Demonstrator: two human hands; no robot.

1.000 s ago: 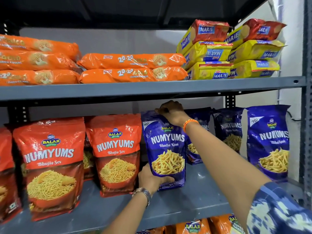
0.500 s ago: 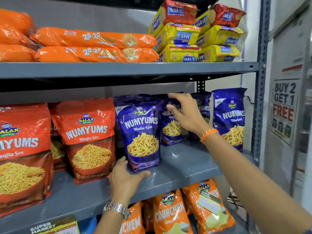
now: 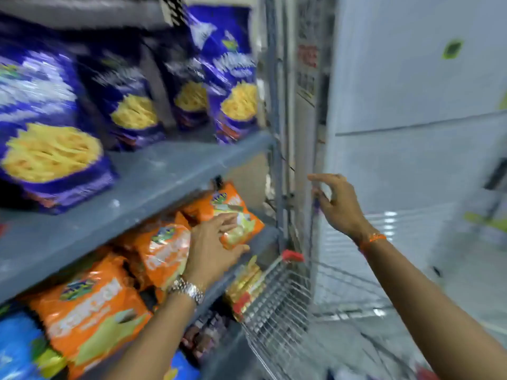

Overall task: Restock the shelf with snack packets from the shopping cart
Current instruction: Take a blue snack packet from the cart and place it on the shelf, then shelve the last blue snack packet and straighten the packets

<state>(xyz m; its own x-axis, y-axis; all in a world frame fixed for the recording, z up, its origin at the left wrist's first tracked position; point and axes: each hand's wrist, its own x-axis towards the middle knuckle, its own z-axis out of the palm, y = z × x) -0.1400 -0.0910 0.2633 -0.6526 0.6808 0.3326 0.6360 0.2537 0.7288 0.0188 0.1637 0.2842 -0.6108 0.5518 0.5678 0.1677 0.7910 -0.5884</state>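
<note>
The view is blurred by motion. Several blue snack packets point(image 3: 49, 138) stand upright on the grey shelf point(image 3: 164, 174); the rightmost one point(image 3: 236, 89) is beside the shelf's upright post. My left hand point(image 3: 214, 248), with a metal watch on the wrist, is spread open in front of the orange packets point(image 3: 164, 250) on the shelf below and holds nothing. My right hand point(image 3: 337, 204), with an orange wristband, hangs in the air to the right of the post, fingers apart and empty. The wire shopping cart point(image 3: 277, 300) with a red handle end sits low at the right.
Yellow-and-red packets point(image 3: 245, 283) lie next to the cart's near corner, under the orange packets. A blue packet point(image 3: 16, 349) sits at the bottom left. A pale wall panel point(image 3: 411, 105) rises right of the shelf's metal post point(image 3: 277, 133).
The view has swung down and to the right. Both hands have left the blue packets: the left has dropped to the orange packets' level and the right has moved out past the post.
</note>
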